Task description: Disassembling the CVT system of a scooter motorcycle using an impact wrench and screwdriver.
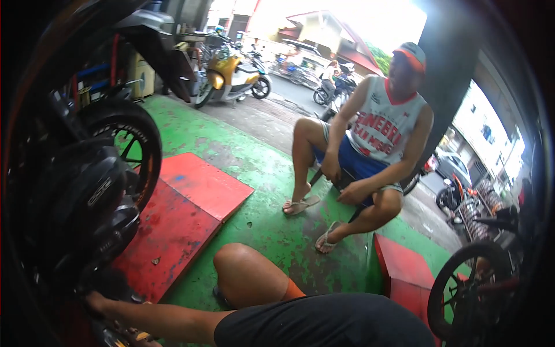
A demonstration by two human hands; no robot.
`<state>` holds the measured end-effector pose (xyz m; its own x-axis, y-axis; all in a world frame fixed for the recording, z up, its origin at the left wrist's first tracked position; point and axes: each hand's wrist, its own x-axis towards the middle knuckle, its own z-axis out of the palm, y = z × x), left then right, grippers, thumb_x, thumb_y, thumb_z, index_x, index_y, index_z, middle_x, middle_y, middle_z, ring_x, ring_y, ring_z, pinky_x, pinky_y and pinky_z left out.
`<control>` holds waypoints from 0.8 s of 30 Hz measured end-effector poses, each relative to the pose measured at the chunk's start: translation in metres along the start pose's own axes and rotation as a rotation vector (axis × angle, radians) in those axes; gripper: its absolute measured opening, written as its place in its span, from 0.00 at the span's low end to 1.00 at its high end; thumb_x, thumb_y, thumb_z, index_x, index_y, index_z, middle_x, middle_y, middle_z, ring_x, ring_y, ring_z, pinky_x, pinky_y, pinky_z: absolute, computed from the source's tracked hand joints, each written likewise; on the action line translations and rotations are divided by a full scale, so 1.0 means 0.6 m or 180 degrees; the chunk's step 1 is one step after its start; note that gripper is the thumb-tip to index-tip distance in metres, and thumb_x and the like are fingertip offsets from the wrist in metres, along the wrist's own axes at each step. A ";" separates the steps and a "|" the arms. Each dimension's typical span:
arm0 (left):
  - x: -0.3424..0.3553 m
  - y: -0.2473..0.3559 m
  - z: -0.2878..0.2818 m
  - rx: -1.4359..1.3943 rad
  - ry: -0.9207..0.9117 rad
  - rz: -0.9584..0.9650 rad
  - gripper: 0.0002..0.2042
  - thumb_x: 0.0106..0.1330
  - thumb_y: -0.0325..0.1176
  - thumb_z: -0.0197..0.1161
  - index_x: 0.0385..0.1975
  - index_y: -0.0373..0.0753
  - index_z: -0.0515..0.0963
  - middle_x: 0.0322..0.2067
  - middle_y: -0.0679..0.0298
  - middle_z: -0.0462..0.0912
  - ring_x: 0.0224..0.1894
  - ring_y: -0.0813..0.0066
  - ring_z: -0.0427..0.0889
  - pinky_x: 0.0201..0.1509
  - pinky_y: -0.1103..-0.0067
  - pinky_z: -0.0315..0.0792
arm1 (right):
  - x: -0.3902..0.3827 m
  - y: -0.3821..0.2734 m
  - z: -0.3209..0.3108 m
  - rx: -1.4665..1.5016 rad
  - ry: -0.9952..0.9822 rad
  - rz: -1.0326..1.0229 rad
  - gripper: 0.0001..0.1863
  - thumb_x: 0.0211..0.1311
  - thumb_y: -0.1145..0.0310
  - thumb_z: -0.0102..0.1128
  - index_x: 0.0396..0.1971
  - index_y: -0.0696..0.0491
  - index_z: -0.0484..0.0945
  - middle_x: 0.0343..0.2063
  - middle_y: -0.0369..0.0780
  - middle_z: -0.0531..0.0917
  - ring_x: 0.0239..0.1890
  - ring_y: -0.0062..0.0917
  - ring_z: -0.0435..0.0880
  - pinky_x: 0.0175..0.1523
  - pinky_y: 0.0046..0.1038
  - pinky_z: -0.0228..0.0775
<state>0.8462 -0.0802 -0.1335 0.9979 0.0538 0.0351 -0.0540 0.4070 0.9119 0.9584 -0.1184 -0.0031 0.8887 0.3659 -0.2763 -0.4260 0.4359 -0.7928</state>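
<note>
My right arm, in a dark sleeve, stretches left across the lower edge. At its end my right hand (97,304) reaches to the underside of a black motorcycle (87,194). Shadow hides its fingers, so what it touches or grips does not show. Below it, yellow and metal parts (136,334) catch some light. A small patch at the bottom edge there may be my left hand, too cut off to read. The motorcycle's wheel (130,144), with an orange-marked rim, rests by a red metal ramp (167,225). My bent knee (245,269) rises beside the forearm.
A person (370,133) in a white jersey, cap and slippers sits facing me on the worn green floor (231,139). Another red ramp (407,272) and a wheel (462,295) stand at right. A gold scooter (228,75) is parked by the road. Coil springs (474,217) show far right.
</note>
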 end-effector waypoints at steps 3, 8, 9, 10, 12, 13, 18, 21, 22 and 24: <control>0.041 -0.005 0.090 0.0061 -0.0495 0.0040 0.22 0.67 0.39 0.51 0.60 0.39 0.65 0.47 0.60 0.77 0.50 0.68 0.75 0.53 0.75 0.69 | 0.026 -0.031 -0.031 -0.0261 0.0769 -0.1170 0.18 0.63 0.67 0.43 0.51 0.53 0.75 0.37 0.44 0.80 0.40 0.29 0.78 0.45 0.34 0.70; 0.051 -0.019 0.126 0.0271 -0.0627 0.0086 0.22 0.67 0.39 0.51 0.58 0.38 0.66 0.47 0.60 0.77 0.49 0.68 0.76 0.52 0.75 0.70 | 0.013 -0.053 -0.034 -0.0362 0.1210 -0.1394 0.21 0.63 0.64 0.44 0.54 0.56 0.73 0.46 0.46 0.80 0.49 0.31 0.77 0.53 0.35 0.68; 0.053 -0.018 0.133 0.0315 -0.0643 0.0110 0.21 0.66 0.39 0.51 0.58 0.38 0.66 0.47 0.60 0.77 0.49 0.68 0.76 0.52 0.75 0.70 | 0.014 -0.056 -0.037 -0.0346 0.1206 -0.1406 0.21 0.63 0.64 0.44 0.54 0.56 0.73 0.46 0.46 0.80 0.49 0.31 0.77 0.53 0.35 0.68; 0.054 -0.017 0.138 0.0360 -0.0656 0.0137 0.21 0.66 0.39 0.51 0.58 0.38 0.67 0.46 0.60 0.77 0.49 0.68 0.76 0.52 0.75 0.70 | 0.013 -0.059 -0.042 -0.0469 0.1034 -0.1347 0.22 0.62 0.65 0.45 0.56 0.55 0.71 0.48 0.45 0.78 0.51 0.31 0.76 0.55 0.34 0.68; 0.056 -0.015 0.145 0.0450 -0.0659 0.0188 0.21 0.66 0.39 0.51 0.57 0.38 0.67 0.46 0.60 0.77 0.49 0.68 0.76 0.52 0.74 0.70 | 0.012 -0.059 -0.045 -0.0581 0.0841 -0.1284 0.23 0.62 0.66 0.46 0.57 0.55 0.68 0.51 0.43 0.76 0.52 0.31 0.74 0.56 0.33 0.67; 0.053 -0.016 0.145 0.0497 -0.0638 0.0204 0.21 0.66 0.39 0.51 0.57 0.37 0.67 0.46 0.60 0.77 0.49 0.68 0.76 0.52 0.74 0.71 | 0.012 -0.056 -0.042 -0.0500 0.0849 -0.1259 0.23 0.61 0.66 0.47 0.57 0.55 0.69 0.50 0.44 0.77 0.51 0.31 0.75 0.55 0.32 0.68; 0.051 -0.017 0.159 0.0724 -0.0564 0.0339 0.20 0.65 0.38 0.51 0.55 0.37 0.69 0.46 0.60 0.78 0.48 0.68 0.76 0.51 0.74 0.71 | -0.001 -0.054 -0.032 -0.0118 0.0881 -0.1181 0.23 0.60 0.65 0.51 0.56 0.57 0.70 0.46 0.44 0.79 0.47 0.29 0.77 0.51 0.31 0.69; 0.054 -0.015 0.177 0.0873 -0.0589 0.0422 0.20 0.65 0.38 0.51 0.55 0.36 0.69 0.46 0.59 0.78 0.47 0.68 0.77 0.50 0.74 0.71 | -0.012 -0.064 -0.035 0.0350 0.0967 -0.1172 0.24 0.59 0.65 0.53 0.55 0.57 0.69 0.44 0.44 0.79 0.42 0.28 0.78 0.47 0.30 0.71; 0.055 -0.019 0.189 0.0905 -0.0593 0.0443 0.20 0.65 0.38 0.51 0.54 0.36 0.70 0.46 0.59 0.78 0.47 0.68 0.77 0.50 0.74 0.72 | -0.018 -0.070 -0.036 0.0351 0.0960 -0.1173 0.24 0.59 0.65 0.53 0.55 0.57 0.69 0.44 0.44 0.79 0.42 0.28 0.78 0.47 0.30 0.71; 0.054 -0.027 0.209 0.0969 -0.0585 0.0468 0.20 0.65 0.38 0.51 0.54 0.36 0.70 0.46 0.59 0.78 0.47 0.68 0.77 0.50 0.74 0.72 | -0.027 -0.073 -0.037 0.0057 0.0982 -0.1113 0.27 0.60 0.69 0.49 0.61 0.57 0.64 0.50 0.46 0.77 0.50 0.32 0.76 0.55 0.32 0.68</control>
<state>0.8835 -0.1997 -0.0959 0.9714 -0.0841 0.2221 -0.2118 0.1163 0.9704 0.9664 -0.1618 0.0240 0.9872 -0.0660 -0.1451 -0.0924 0.5047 -0.8583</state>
